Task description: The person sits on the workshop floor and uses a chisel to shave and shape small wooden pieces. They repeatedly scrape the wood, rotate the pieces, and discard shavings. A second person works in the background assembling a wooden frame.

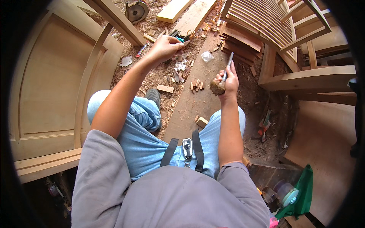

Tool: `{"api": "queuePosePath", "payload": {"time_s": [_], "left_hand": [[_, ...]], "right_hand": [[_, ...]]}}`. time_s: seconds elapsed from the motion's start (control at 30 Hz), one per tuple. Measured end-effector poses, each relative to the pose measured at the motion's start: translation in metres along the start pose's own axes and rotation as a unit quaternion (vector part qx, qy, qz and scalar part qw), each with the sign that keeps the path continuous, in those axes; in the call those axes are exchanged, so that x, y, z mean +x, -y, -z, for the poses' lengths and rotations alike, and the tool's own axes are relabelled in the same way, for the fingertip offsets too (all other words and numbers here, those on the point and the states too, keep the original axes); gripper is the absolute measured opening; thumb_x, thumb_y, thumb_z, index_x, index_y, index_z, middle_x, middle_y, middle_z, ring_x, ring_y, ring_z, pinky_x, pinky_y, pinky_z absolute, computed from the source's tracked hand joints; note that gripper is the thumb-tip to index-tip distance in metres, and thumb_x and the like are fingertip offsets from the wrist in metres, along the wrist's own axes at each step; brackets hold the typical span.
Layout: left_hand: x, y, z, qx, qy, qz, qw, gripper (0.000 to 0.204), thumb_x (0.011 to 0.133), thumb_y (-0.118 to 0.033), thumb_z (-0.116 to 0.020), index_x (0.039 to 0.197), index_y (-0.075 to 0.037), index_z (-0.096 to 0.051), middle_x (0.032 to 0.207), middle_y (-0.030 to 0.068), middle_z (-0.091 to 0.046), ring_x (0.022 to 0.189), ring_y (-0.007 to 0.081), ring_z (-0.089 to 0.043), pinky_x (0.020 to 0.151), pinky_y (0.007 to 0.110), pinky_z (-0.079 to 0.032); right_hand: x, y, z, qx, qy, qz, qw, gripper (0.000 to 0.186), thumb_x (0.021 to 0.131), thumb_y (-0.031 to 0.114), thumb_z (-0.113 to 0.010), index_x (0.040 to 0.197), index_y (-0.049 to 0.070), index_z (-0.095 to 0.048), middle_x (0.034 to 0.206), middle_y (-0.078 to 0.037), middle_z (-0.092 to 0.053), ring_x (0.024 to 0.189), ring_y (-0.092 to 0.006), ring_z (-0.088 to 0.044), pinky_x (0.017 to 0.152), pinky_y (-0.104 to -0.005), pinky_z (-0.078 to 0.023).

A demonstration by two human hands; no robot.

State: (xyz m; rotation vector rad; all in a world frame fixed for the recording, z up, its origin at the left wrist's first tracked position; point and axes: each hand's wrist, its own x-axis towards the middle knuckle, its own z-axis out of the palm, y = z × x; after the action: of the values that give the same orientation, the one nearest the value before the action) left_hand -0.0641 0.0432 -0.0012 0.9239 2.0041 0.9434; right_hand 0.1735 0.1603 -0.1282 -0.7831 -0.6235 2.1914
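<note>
My right hand (230,81) is wrapped round a chisel (230,60), its grey metal blade pointing up and away from me. A rough, rounded brown knob (218,87), seemingly the handle's end, bulges out below the fingers. Off to the left and farther out, my left hand (167,48) is closed in a pinch, with a small brownish piece (186,43) at its fingertips; its kind is unclear. Just beyond those fingers lie dark and teal tools (181,38) on a plank. Between my hands, several small wood blocks (197,85) sit on a long board (190,104).
Wood shavings cover the ground. A panelled wooden door (49,76) stands at left, and a slatted frame (262,19) leans at far right above stacked brown boards (239,45). A crumpled plastic bag (207,57) lies on the board. Green cloth (302,193) hangs at lower right.
</note>
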Motion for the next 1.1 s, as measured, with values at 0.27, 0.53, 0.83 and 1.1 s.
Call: {"api": "queuePosePath", "payload": {"time_s": [0.27, 0.53, 0.83, 1.1], "left_hand": [[0.0, 0.011, -0.008, -0.103, -0.02, -0.031, 0.994, 0.026, 0.099, -0.024, -0.065, 0.106, -0.001, -0.072, 0.086, 0.0022, -0.072, 0.071, 0.0074, -0.061, 0.065, 0.025, -0.051], [-0.012, 0.009, -0.017, 0.094, -0.118, -0.131, 0.98, 0.022, 0.093, -0.016, -0.069, 0.105, 0.002, -0.074, 0.09, 0.012, -0.077, 0.08, 0.0153, -0.07, 0.075, 0.031, -0.055], [-0.013, 0.019, -0.027, 0.245, -0.156, -0.273, 0.917, 0.013, 0.087, -0.008, -0.067, 0.09, 0.003, -0.073, 0.085, 0.0233, -0.071, 0.076, 0.0356, -0.071, 0.07, 0.042, -0.055], [-0.013, 0.013, -0.028, 0.333, -0.146, -0.304, 0.881, 0.011, 0.085, -0.006, -0.066, 0.079, 0.002, -0.071, 0.075, 0.0229, -0.067, 0.071, 0.0388, -0.067, 0.07, 0.046, -0.052]], "right_hand": [[-0.056, -0.009, -0.072, -0.179, 0.194, -0.043, 0.964, 0.055, 0.104, 0.015, -0.054, 0.156, 0.018, -0.037, 0.06, -0.004, -0.053, 0.043, -0.0124, -0.051, 0.042, -0.0282, -0.048], [-0.068, -0.025, -0.077, -0.207, 0.22, -0.038, 0.953, 0.054, 0.105, 0.013, -0.051, 0.157, 0.017, -0.036, 0.062, -0.004, -0.052, 0.043, -0.013, -0.051, 0.042, -0.0271, -0.046], [-0.075, -0.033, -0.088, -0.136, 0.169, -0.105, 0.971, 0.052, 0.106, 0.015, -0.051, 0.156, 0.019, -0.037, 0.066, -0.003, -0.052, 0.044, -0.0132, -0.052, 0.041, -0.0275, -0.047], [-0.056, -0.045, -0.107, -0.057, 0.101, -0.181, 0.977, 0.05, 0.107, 0.016, -0.048, 0.155, 0.019, -0.038, 0.07, -0.006, -0.054, 0.047, -0.016, -0.053, 0.043, -0.0333, -0.049]]}}
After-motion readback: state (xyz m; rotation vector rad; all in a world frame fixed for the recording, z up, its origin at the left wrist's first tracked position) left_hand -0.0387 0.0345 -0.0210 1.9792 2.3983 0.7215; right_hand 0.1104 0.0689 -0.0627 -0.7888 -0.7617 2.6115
